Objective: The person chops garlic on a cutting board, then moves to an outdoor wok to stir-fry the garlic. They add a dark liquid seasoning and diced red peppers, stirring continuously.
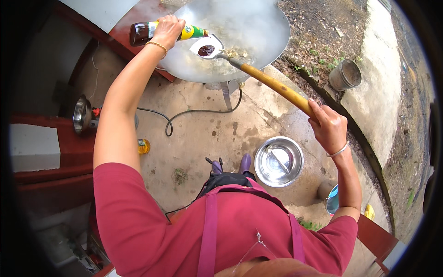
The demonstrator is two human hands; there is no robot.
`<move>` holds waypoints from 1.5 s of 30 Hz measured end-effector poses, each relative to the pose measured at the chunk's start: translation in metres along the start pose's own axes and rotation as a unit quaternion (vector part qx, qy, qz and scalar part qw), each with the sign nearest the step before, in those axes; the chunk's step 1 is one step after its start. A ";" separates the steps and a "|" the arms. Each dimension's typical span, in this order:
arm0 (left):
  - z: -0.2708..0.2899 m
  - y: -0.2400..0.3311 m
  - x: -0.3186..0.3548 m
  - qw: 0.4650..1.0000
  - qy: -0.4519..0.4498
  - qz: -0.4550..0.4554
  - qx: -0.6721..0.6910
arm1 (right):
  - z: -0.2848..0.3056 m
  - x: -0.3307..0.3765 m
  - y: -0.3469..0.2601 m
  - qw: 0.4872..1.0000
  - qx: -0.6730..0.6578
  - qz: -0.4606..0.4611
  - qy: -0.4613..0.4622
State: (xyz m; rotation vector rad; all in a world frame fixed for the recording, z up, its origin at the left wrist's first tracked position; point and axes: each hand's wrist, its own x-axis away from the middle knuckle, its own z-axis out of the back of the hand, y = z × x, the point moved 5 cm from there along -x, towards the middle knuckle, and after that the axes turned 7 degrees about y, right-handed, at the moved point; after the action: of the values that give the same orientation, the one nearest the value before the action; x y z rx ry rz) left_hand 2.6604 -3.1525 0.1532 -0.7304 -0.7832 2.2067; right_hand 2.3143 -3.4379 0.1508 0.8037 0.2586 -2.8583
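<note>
My left hand (169, 31) is wrapped round a dark glass bottle (140, 34) with a yellow and green label, tipped on its side with its neck to the right. Its mouth is over the blade of a long-handled cooking shovel (281, 88), where a pool of dark brown sauce (206, 50) lies. My right hand (328, 125) grips the end of the shovel's wooden handle. Below the blade is a wide wok (182, 69) on a metal stand. Steam hides much of the pale food (237, 54) inside it.
A steel basin (278, 161) holding some water or a shiny surface stands on the concrete by my feet. A black hose (184, 111) runs across the ground to the stand. A bucket (345, 75) is at the right, a metal bowl (82, 114) and a bottle of yellow oil (144, 146) at the left.
</note>
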 end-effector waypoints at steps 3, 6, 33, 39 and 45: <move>-0.005 0.008 -0.002 1.000 0.001 -0.016 -0.005 | -0.001 0.005 -0.001 1.000 -0.006 0.000 0.000; -0.005 0.004 -0.005 1.000 -0.017 0.007 0.014 | -0.003 0.004 0.001 1.000 -0.008 -0.007 -0.006; 0.049 -0.020 -0.053 0.973 0.135 -0.130 -0.133 | -0.018 0.005 0.014 1.000 -0.024 0.001 0.005; 0.071 -0.020 -0.052 0.973 0.102 -0.126 -0.167 | -0.017 0.003 0.021 1.000 -0.026 -0.001 0.006; 0.069 -0.021 -0.048 0.977 0.075 -0.114 -0.164 | -0.018 0.001 0.026 1.000 -0.027 0.004 0.006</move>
State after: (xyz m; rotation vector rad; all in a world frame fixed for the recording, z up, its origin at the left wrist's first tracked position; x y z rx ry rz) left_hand 2.6517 -3.1977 0.2269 -0.9061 -1.1084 1.8152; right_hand 2.3275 -3.4599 0.1322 0.8111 0.3322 -2.8258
